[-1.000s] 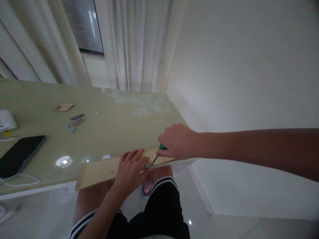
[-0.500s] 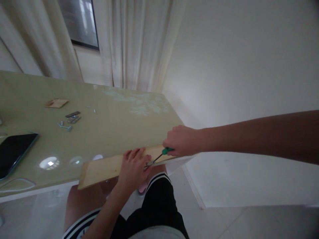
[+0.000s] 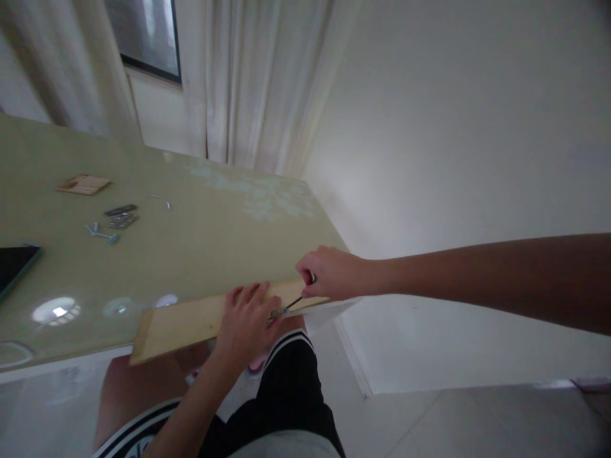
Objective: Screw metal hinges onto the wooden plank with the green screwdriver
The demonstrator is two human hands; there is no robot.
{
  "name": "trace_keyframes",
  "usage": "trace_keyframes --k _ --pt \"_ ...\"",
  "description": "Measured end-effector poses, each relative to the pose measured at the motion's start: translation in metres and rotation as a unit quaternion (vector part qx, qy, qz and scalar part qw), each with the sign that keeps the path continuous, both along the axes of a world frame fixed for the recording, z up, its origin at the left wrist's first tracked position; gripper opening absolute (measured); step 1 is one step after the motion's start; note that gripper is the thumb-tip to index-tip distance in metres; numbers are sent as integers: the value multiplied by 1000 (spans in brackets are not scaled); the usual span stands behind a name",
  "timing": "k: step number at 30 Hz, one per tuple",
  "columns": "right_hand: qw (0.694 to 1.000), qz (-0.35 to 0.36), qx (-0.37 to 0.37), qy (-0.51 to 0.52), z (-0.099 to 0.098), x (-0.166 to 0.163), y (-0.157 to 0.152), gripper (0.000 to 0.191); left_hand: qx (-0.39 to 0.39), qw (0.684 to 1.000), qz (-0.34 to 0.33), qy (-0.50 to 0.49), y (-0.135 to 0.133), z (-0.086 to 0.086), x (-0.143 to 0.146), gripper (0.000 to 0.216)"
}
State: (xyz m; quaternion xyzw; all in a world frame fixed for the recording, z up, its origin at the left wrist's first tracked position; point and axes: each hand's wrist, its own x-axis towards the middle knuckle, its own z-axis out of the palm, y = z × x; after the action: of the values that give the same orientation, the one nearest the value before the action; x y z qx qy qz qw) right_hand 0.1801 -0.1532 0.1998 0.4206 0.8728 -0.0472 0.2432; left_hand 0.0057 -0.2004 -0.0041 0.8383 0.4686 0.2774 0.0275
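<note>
A long pale wooden board point(image 3: 179, 324) lies along the front edge of the table, partly over the edge. My left hand point(image 3: 247, 321) presses down on it, its fingers on top and its thumb beside a small metal piece point(image 3: 275, 313) that looks like a hinge at the board's near edge. My right hand point(image 3: 329, 273) is closed around the handle of a screwdriver point(image 3: 294, 303). The shaft slants down to the left, with its tip at the metal piece. My fist hides most of the handle.
On the green table point(image 3: 200, 235) lie several metal hinge-like plates point(image 3: 121, 216), several screws or bolts point(image 3: 102, 234), a small wooden piece point(image 3: 84, 184) and a dark tablet-like device point(image 3: 16, 264). A white wall point(image 3: 453, 159) stands close on the right.
My right hand has turned around the screwdriver handle, covering the green part that showed before. The view has shifted a little to the right; my left hand keeps its place on the board.
</note>
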Motion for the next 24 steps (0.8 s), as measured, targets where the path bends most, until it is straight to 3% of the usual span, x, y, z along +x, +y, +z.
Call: trace_keyframes --k 2,3,5,7,9,11,13,15,17,19,22,24 --pt "993 -119 -11 0 -1 -5 6 28 0 1000 1 -8 0 2 1 16" --pt "994 -106 -19 -10 0 -6 7 31 -1 1000 3 -12 -1 2 1 16" --pt "998 47 -25 -41 4 -6 8 28 -2 1000 3 -13 -1 3 1 15" --pt "964 253 -23 -74 8 -5 4 12 -3 1000 1 -8 -1 3 1 14" --pt "926 362 -25 -100 10 -6 -1 23 -4 1000 2 0 -1 3 1 15" --pt "947 302 -12 -113 8 -9 -4 21 -7 1000 6 7 -1 2 1 16" --pt "986 131 8 -99 4 -15 -4 14 -9 1000 5 13 0 2 0 17" --pt "997 -19 8 -74 3 -21 1 27 -9 1000 0 19 0 1 -1 17" --pt "995 -43 -23 -82 4 -24 8 35 -6 1000 -3 22 0 1 -1 18" --pt "992 48 -36 -110 7 -23 12 33 -2 1000 0 19 1 1 -1 18" --pt "952 276 -18 -131 10 -14 8 12 1 1000 2 18 1 1 -1 18" --pt "933 338 -9 -127 8 -9 3 22 -1 1000 -1 19 1 1 -1 18"
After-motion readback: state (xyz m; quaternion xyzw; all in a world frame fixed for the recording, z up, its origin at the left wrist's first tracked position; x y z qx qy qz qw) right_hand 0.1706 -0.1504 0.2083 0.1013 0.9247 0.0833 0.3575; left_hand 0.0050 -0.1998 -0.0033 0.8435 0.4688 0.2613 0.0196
